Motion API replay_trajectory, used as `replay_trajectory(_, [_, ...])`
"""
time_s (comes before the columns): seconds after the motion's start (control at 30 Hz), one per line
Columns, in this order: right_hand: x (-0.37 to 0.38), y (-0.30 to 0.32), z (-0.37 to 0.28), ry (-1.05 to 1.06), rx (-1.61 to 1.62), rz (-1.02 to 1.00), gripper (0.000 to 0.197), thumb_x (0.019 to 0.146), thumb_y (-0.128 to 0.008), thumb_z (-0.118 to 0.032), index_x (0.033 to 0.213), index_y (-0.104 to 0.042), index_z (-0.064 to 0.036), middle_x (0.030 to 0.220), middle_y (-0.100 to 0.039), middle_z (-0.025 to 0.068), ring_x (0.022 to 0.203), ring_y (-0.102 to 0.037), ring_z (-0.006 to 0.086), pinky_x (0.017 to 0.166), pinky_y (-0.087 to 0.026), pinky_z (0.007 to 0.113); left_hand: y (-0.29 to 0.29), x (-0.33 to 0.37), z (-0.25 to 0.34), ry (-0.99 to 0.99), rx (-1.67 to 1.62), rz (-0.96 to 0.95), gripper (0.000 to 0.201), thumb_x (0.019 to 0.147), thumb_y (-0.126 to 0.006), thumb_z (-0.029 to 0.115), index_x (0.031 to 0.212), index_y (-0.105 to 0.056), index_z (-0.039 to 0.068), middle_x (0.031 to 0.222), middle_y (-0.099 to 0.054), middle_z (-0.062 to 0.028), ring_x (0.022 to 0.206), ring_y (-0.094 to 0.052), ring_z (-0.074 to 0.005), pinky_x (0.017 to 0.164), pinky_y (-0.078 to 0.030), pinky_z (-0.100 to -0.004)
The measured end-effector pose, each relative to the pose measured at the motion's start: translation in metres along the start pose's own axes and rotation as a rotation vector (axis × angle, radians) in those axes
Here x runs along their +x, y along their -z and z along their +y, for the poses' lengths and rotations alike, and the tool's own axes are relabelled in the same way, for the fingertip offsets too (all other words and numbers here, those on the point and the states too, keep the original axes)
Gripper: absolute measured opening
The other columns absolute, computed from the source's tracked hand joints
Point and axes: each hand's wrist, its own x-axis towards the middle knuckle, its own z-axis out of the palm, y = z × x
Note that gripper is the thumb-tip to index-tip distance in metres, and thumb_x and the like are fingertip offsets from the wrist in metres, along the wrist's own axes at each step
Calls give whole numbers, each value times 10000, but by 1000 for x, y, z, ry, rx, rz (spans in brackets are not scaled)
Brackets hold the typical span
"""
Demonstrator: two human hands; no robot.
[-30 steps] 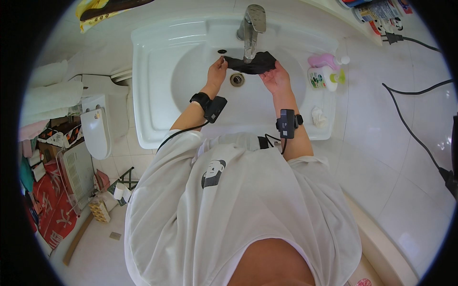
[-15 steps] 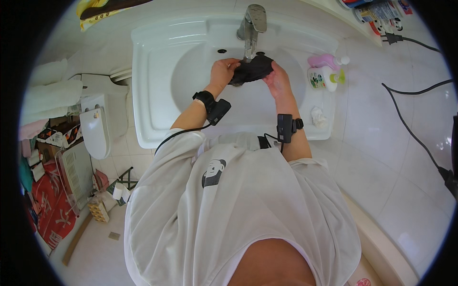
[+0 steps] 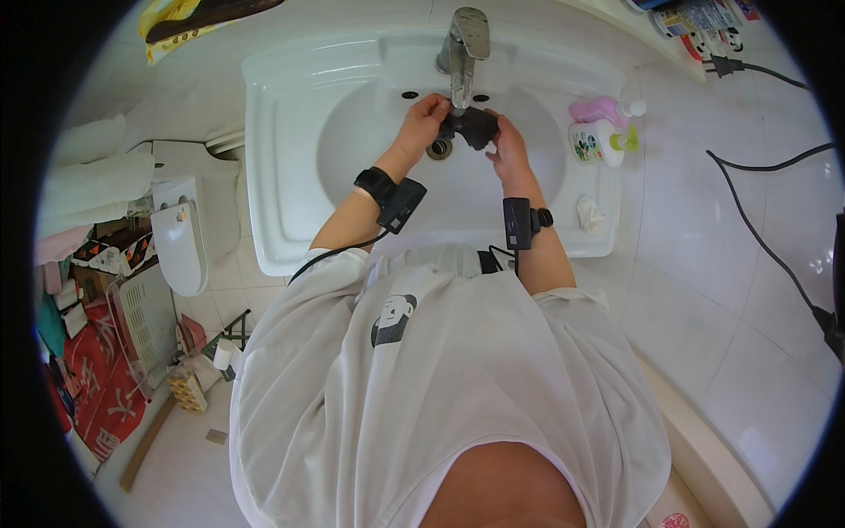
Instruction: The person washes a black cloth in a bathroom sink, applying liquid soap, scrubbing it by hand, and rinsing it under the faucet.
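Observation:
Between my two hands a black cloth [image 3: 476, 128] is stretched just under the spout of the chrome faucet [image 3: 462, 60]. My left hand [image 3: 429, 118] grips its left end with closed fingers. At the opposite end, my right hand [image 3: 508, 148] pinches the cloth's edge. The cloth looks bunched, and its exact kind does not show. Below it lies the white sink [image 3: 378, 189], whose round drain [image 3: 439, 150] is visible beside my left hand. Whether water is running I cannot make out.
On the sink's right rim stand a pink bottle [image 3: 595, 110] and a white pump bottle [image 3: 596, 143], with a crumpled white tissue [image 3: 590, 214] nearer me. A toilet [image 3: 180, 242] is at the left. Black cables [image 3: 775, 251] run along the right wall.
The cloth has been gathered into a smaller shape, uncovering the drain. My left hand has moved slightly away from me, and my right hand a little toward me.

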Motion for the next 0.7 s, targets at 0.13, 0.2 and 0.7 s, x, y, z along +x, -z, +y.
replay_trajectory(0.13, [4, -16, 14, -399, 261, 265, 430, 857, -471, -341, 1237, -419, -144, 1288, -358, 176, 1188, -317, 292, 732, -358, 659, -32, -17, -2, 7, -32, 42, 222, 860, -506, 215, 902, -559, 4, 743, -566, -21, 656, -487, -100, 601, -410, -244])
replay_trajectory(0.2, [15, -7, 45, -279, 149, 119, 445, 865, -442, -340, 1229, -405, -89, 1252, -409, 165, 1166, -362, 307, 812, -368, 618, -43, -19, -13, -73, -47, 19, 285, 826, -552, 282, 866, -562, 0, 727, -561, -56, 642, -502, -136, 601, -422, -269])
replay_trajectory(0.7, [11, -32, 28, -119, 818, -175, 309, 881, -328, -289, 1000, -493, -56, 990, -541, 93, 924, -513, 245, 865, -399, 416, -44, -4, -57, -381, 275, 142, 373, 803, -504, 257, 1103, -492, 36, 1053, -534, -189, 969, -508, -375, 821, -406, -415])
